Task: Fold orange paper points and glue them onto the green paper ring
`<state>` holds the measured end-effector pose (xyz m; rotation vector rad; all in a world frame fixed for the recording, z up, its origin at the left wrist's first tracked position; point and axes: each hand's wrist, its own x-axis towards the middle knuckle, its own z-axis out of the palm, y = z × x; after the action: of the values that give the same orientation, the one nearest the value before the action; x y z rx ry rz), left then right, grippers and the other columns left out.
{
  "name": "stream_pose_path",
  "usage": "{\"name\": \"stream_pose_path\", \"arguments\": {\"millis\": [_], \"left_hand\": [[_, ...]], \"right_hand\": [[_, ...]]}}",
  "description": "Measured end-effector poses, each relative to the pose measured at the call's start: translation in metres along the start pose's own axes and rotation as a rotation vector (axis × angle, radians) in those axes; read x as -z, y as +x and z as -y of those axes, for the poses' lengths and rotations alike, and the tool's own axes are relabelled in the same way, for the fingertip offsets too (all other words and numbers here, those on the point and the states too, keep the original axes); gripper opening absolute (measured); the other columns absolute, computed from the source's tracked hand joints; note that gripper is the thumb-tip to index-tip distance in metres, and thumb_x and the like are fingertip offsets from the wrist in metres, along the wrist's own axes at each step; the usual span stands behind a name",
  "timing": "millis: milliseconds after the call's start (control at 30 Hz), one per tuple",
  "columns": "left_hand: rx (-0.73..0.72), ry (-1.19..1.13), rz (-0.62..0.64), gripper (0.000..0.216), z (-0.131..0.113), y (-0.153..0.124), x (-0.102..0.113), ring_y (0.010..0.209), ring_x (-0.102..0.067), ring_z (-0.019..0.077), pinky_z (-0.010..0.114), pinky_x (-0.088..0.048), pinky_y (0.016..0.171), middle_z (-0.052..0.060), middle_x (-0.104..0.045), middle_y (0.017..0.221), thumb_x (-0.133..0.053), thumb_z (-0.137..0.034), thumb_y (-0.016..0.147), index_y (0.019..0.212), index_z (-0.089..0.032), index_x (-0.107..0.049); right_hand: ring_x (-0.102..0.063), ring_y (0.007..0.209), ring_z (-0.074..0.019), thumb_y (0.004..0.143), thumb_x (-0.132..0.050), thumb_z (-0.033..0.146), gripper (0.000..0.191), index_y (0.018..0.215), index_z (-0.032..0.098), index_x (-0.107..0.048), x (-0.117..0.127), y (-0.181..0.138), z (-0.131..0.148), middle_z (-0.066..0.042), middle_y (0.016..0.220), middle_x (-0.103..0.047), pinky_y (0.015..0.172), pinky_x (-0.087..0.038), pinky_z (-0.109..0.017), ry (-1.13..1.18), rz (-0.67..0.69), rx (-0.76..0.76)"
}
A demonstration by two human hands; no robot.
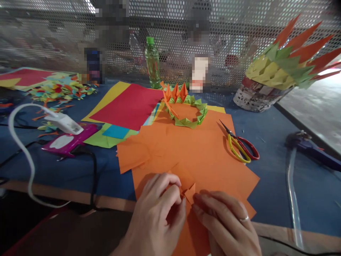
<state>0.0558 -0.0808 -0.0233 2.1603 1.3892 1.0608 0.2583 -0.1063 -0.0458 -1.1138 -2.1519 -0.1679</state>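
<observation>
A small folded piece of orange paper (pixel 190 193) sits between my two hands, low in the view near the table's front edge. My left hand (pixel 158 204) is closed, its curled fingers and thumb meeting at the left side of the piece. From the right, my right hand (pixel 226 218), with a ring on one finger, pinches the other side. Large orange sheets (pixel 183 149) lie under both hands. Beyond them stands a ring of folded green paper (pixel 195 122) with several upright orange folded points (pixel 176 93) at its back left.
Scissors (pixel 239 142) lie to the right, near a purple-handled tool (pixel 314 149). A magenta power adapter (pixel 70 140) with cables is at left, before paper scraps (pixel 61 89). Behind are coloured sheets (pixel 130 106), a green bottle (pixel 152 65) and a paper-spiked pot (pixel 271 78).
</observation>
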Motion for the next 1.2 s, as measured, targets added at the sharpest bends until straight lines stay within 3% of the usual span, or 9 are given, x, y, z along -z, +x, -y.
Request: {"name": "stream_pose_path", "arguments": {"millis": [167, 400, 567, 900, 1200], "left_hand": [[-0.001, 0.021, 0.055, 0.021, 0.0, 0.001, 0.002, 0.098, -0.057, 0.0185, 0.034, -0.043, 0.085, 0.003, -0.057, 0.104, -0.049, -0.002, 0.091, 0.083, -0.021, -0.047], [0.021, 0.148, 0.032, 0.032, -0.003, 0.004, 0.003, 0.117, -0.053, 0.0257, 0.042, -0.042, 0.097, 0.007, -0.056, 0.122, -0.051, -0.007, 0.089, 0.116, -0.024, -0.052], [0.015, 0.205, 0.042, 0.042, -0.001, 0.003, 0.002, 0.126, -0.049, 0.0274, 0.043, -0.041, 0.103, 0.01, -0.053, 0.132, -0.051, -0.009, 0.09, 0.13, -0.023, -0.048], [-0.002, 0.259, 0.066, 0.047, 0.01, -0.001, 0.009, 0.133, -0.046, 0.0285, 0.043, -0.04, 0.108, 0.012, -0.05, 0.142, -0.056, -0.023, 0.096, 0.141, -0.021, -0.043], [-0.008, 0.264, 0.097, 0.048, 0.012, -0.002, 0.009, 0.135, -0.045, 0.0295, 0.045, -0.04, 0.108, 0.013, -0.049, 0.146, -0.052, -0.023, 0.099, 0.145, -0.021, -0.041]], "right_hand": [[-0.067, 0.107, -0.0202, 0.096, -0.061, 0.014, 0.02, 0.104, 0.023, -0.077, 0.001, 0.0, -0.001, 0.002, 0.117, -0.077, 0.086, -0.055, -0.031, -0.011, -0.002, 0.016], [-0.068, 0.106, -0.0203, 0.095, -0.063, 0.013, 0.02, 0.105, 0.022, -0.077, 0.003, 0.003, 0.001, 0.001, 0.115, -0.077, 0.086, -0.056, -0.031, -0.015, -0.013, 0.008], [-0.068, 0.103, -0.0193, 0.1, -0.058, 0.021, 0.027, 0.122, 0.023, -0.074, 0.002, 0.002, -0.002, 0.002, 0.117, -0.077, 0.088, -0.053, -0.032, -0.059, 0.016, 0.078], [-0.067, 0.105, -0.0198, 0.097, -0.063, 0.019, 0.023, 0.112, 0.027, -0.078, 0.0, 0.002, -0.003, 0.006, 0.118, -0.076, 0.085, -0.052, -0.033, -0.095, 0.025, 0.074], [-0.068, 0.103, -0.0194, 0.096, -0.063, 0.018, 0.021, 0.108, 0.027, -0.078, 0.001, 0.004, -0.002, 0.007, 0.118, -0.077, 0.084, -0.053, -0.032, -0.099, 0.017, 0.081]]}}
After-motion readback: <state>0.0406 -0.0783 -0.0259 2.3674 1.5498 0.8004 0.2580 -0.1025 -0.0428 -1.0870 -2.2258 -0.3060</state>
